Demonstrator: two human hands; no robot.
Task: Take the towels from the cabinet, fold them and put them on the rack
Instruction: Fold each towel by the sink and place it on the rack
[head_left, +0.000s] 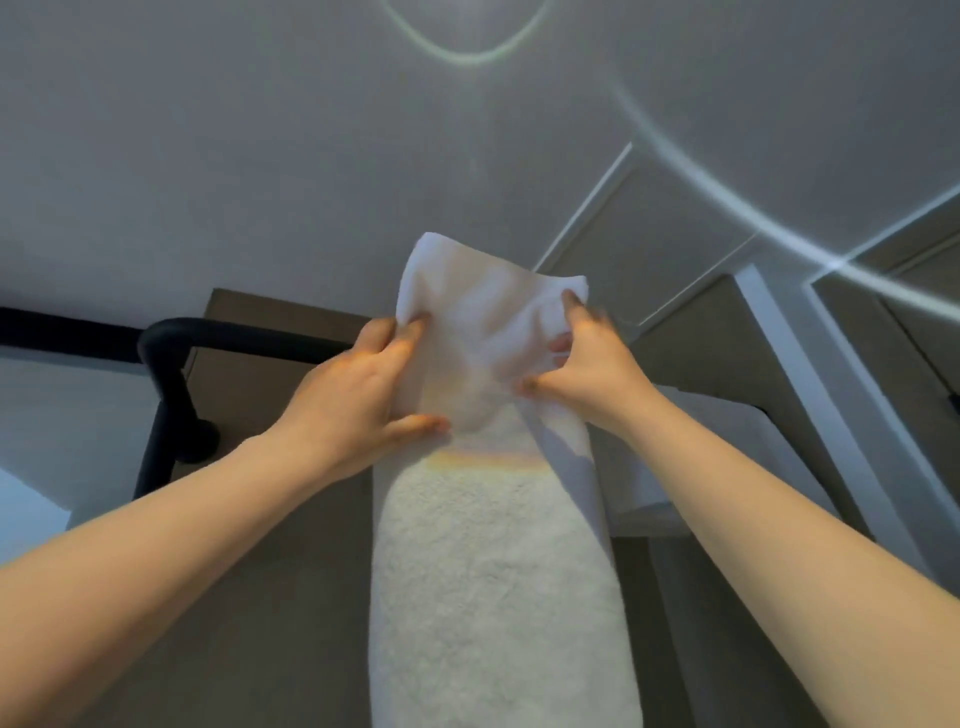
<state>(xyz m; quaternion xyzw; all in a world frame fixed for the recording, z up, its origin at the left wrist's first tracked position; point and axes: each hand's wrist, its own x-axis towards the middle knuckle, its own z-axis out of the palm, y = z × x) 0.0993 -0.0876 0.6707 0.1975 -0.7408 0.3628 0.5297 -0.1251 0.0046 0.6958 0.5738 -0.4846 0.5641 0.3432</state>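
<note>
White towel (493, 322) pinched between left hand (358, 389) and right hand (587, 374)

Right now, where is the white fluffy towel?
In the head view, the white fluffy towel hangs at centre, its top gripped by the left hand and the right hand, with the black pipe rack to its left.

bathroom: black rack (171, 353), white towel (493, 519).

One left hand (358, 387), one right hand (589, 366), one gripped towel (493, 571), one rack (165, 364).
</note>
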